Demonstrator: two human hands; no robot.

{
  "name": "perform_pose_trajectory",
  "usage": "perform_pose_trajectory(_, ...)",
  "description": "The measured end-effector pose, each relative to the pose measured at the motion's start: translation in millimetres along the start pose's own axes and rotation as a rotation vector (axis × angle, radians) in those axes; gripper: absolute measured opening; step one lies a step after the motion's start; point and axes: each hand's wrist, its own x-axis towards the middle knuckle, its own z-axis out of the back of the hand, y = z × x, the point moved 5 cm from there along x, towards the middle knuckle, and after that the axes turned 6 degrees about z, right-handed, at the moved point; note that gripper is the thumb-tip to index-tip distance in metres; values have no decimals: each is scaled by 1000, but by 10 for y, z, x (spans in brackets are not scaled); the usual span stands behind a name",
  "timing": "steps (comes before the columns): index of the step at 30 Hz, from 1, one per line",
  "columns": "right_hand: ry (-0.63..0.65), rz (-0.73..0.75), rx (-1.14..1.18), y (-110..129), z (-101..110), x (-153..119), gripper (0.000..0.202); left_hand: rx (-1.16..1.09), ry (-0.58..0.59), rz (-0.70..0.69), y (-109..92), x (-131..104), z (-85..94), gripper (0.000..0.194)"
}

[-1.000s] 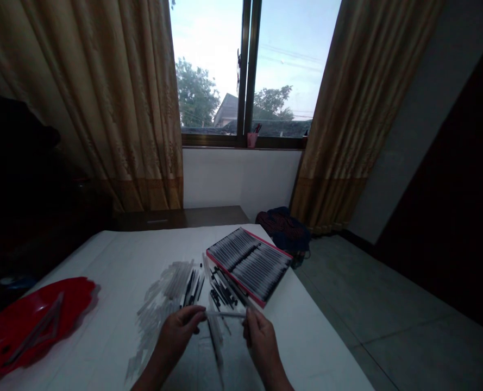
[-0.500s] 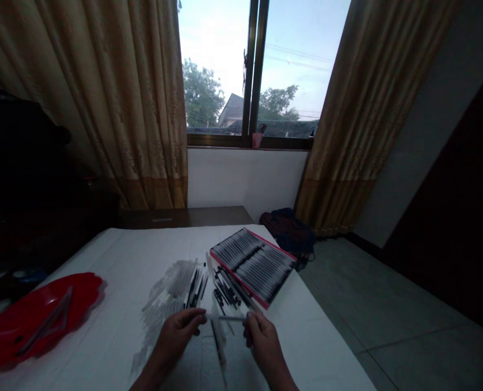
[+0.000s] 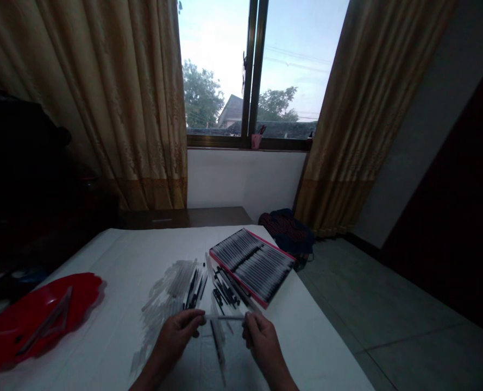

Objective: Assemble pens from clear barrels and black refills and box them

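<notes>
A thin pen [image 3: 225, 318] is stretched level between my two hands, low in the middle of the view. My left hand [image 3: 184, 324] pinches its left end, which looks clear. Thumb and fingers of my right hand [image 3: 261, 334] close on the right end, where the pen looks darker grey. Just beyond my hands lie loose dark pen parts [image 3: 225, 290], and several black sticks [image 3: 195, 288] rest to their left. A wide heap of clear pen barrels [image 3: 165, 296] spreads beyond and left of my left hand. Below the held pen, another dark pen-like piece [image 3: 217, 345] lies on the table.
A red-edged tray [image 3: 241, 278] of pens in two rows sits at the right edge of the white-covered table [image 3: 123, 255]. On the left is a red scalloped dish [image 3: 78, 315] with a clear piece in it. A dark bundle [image 3: 286, 231] lies beyond the table's corner.
My hands stay almost in place, both still on the pen. The grey section between them seems to reach a little farther left. Other things have not moved.
</notes>
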Motion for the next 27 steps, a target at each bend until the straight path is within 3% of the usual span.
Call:
perform_pose_trajectory(9, -8, -129, 214, -94, 77, -9, 43, -33, -10, 1, -53, -44, -43, 46)
perform_pose_trajectory(13, -36, -114, 267, -122, 81, -3, 36, -40, -2, -12, -82, -89, -130, 42)
perform_pose_trajectory(18, -123, -110, 314, -103, 88, 8, 40, -29, -14, -12, -103, -139, -213, 45)
perform_pose_trajectory(23, 0, -94, 295, -118, 90, 1, 45, -68, -3, 6, -76, -141, -267, 44)
perform_pose_trajectory(27, -95, -120, 303, -159, 114, 9, 42, -55, 16, 12, -75, -168, -314, 41)
